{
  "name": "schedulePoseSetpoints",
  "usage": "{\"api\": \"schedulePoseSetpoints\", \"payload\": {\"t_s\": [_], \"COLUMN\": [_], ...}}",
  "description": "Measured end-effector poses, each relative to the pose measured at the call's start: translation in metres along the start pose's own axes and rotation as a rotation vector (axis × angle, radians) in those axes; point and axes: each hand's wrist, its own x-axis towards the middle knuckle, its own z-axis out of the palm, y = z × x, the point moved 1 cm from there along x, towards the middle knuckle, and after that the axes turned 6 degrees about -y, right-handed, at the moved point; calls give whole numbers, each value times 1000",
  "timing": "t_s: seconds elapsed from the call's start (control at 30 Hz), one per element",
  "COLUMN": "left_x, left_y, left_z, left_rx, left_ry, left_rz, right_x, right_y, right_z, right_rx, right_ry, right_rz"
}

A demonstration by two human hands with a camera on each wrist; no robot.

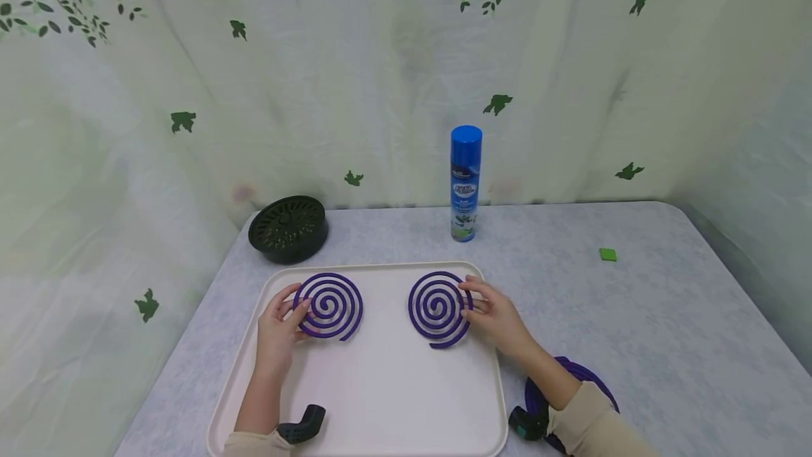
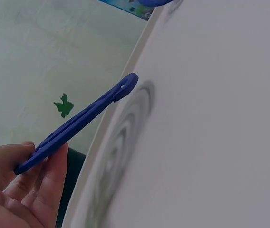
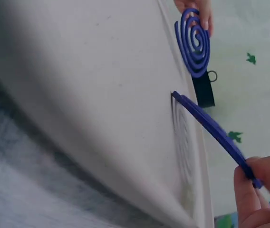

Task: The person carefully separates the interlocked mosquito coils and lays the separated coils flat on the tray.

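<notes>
Two purple mosquito coils are held over the far part of a white tray [image 1: 393, 386]. My left hand [image 1: 279, 323] pinches the left coil [image 1: 328, 305] at its outer edge, thumb on top and fingers beneath. In the left wrist view that coil [image 2: 82, 121] shows edge-on, tilted, with its shadow on the tray. My right hand [image 1: 497, 316] grips the other coil [image 1: 439, 309] by its right edge. Seen from the right wrist, this coil [image 3: 216, 133] slants, its lower end right at the tray surface.
Behind the tray at left stands a dark green round slotted holder [image 1: 289, 229]. A blue spray can [image 1: 466, 185] stands upright at the back. More purple coils [image 1: 583, 376] lie partly under the right forearm. A small green square [image 1: 607, 254] lies on the table at right.
</notes>
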Motion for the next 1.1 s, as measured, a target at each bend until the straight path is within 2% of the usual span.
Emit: {"api": "schedulePoseSetpoints", "payload": {"t_s": [0.17, 0.27, 0.4, 0.47, 0.6, 0.77, 0.97, 1.1], "left_x": [8, 13, 19, 21, 23, 23, 22, 21], "left_y": [-7, -10, -14, -16, -18, -20, -19, -17], "left_z": [-9, -15, -22, -23, -24, -23, -22, -21], "left_rx": [32, 96, 229, 273, 292, 320, 386, 472], "left_ry": [-44, -110, -219, -249, -226, -196, -197, -184], "left_rz": [-36, -69, -116, -130, -131, -107, -50, -34], "right_x": [8, 14, 21, 24, 26, 26, 26, 25], "right_y": [-3, -6, -5, -1, 7, 13, 15, 16], "right_z": [4, 7, 11, 12, 14, 16, 18, 17], "right_rx": [-35, -16, 33, 65, 77, 10, 16, -49], "right_ry": [47, 69, 98, 125, 185, 223, 237, 211], "right_rz": [126, 151, 164, 178, 209, 240, 279, 245]}}
